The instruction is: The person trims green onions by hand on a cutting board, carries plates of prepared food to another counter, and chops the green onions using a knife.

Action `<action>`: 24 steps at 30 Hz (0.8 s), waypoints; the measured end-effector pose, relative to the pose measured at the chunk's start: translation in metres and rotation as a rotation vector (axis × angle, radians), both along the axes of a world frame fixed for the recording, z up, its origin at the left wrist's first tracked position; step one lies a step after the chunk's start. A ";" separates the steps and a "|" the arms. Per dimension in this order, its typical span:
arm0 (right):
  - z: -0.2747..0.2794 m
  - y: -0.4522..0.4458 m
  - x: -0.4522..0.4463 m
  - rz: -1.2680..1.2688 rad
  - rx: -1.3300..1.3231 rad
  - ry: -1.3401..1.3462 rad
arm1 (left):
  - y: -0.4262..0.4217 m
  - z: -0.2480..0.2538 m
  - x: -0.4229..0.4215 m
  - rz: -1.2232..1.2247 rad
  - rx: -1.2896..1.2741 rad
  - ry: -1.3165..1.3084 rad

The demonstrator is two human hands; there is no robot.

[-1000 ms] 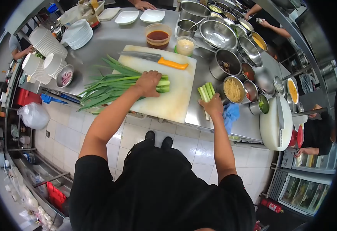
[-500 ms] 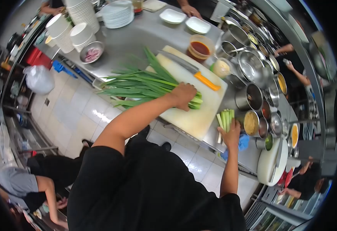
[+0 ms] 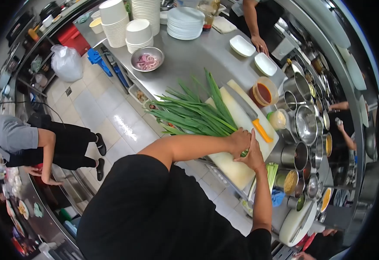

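My left hand point(image 3: 240, 141) is closed round the lower end of a bunch of green onions point(image 3: 193, 113). Their long leaves fan out leftward over the cutting board point(image 3: 226, 167) and past its edge. Against the bunch's cut end rests my right hand point(image 3: 254, 155), fingers stretched out and spread, touching the stalks beside my left hand. A knife with an orange handle point(image 3: 262, 131) lies on the board beyond my hands. Pale green and white cut stalks point(image 3: 272, 171) lie just right of the board, near my right wrist.
Metal pots and bowls point(image 3: 306, 123) crowd the right side, beside a tub of red-brown sauce point(image 3: 263, 92). A bowl of sliced onion point(image 3: 147, 59), stacked cups point(image 3: 114, 25) and plates point(image 3: 186, 22) stand further back. A person's hand point(image 3: 260, 44) rests by white dishes point(image 3: 242, 45).
My right hand has left the cut stalks beside the board and come to the end of the bunch. My left hand stays on the green onions. The view has shifted.
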State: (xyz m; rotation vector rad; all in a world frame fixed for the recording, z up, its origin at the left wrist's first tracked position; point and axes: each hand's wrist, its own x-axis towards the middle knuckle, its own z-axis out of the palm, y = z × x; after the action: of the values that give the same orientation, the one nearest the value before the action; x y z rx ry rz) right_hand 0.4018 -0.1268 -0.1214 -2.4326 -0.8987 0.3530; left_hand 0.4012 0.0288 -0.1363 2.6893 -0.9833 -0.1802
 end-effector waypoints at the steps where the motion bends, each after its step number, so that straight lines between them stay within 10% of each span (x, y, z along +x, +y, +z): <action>1: -0.006 -0.002 -0.003 -0.019 0.006 -0.025 | 0.002 0.000 0.000 -0.011 -0.017 0.009; 24: -0.034 0.083 0.014 -0.142 -0.004 -0.318 | 0.131 0.014 0.042 0.094 0.268 0.036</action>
State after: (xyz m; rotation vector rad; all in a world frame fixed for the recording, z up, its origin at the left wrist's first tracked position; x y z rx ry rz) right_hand 0.4162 -0.0443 -0.1554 -2.5818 -0.8452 -0.0877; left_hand 0.4430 0.1595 -0.1224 2.9550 -0.8740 -0.3632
